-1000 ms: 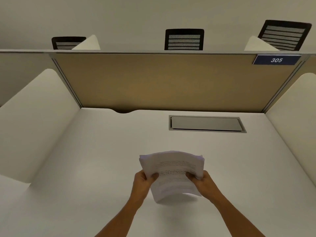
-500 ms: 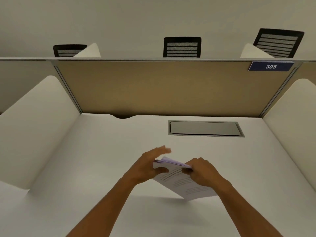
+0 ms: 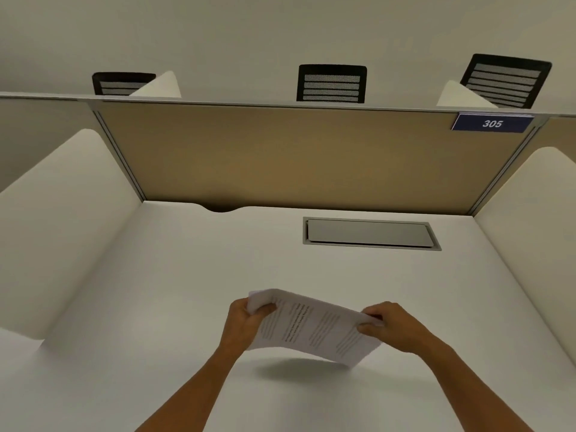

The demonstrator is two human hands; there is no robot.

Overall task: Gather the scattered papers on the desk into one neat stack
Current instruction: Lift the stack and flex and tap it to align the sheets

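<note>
A stack of printed white papers [image 3: 311, 327] hangs in the air above the white desk [image 3: 187, 275], turned sideways with its text lines running up and down. My left hand [image 3: 244, 322] grips the stack's left end, thumb on top. My right hand [image 3: 391, 327] pinches its right end. The stack sags slightly in the middle and casts a shadow on the desk below. No loose sheets show elsewhere on the desk.
A grey cable hatch [image 3: 371, 233] is set into the desk at the back right. A tan partition [image 3: 296, 157] with a blue "305" sign [image 3: 492, 123] closes the back; white side panels [image 3: 62, 219] flank the desk. Black chair backs [image 3: 332, 84] rise behind.
The stack went from upright, to tilted flat, to turned sideways. My hands shifted from its lower edge out to its two short ends, now farther apart.
</note>
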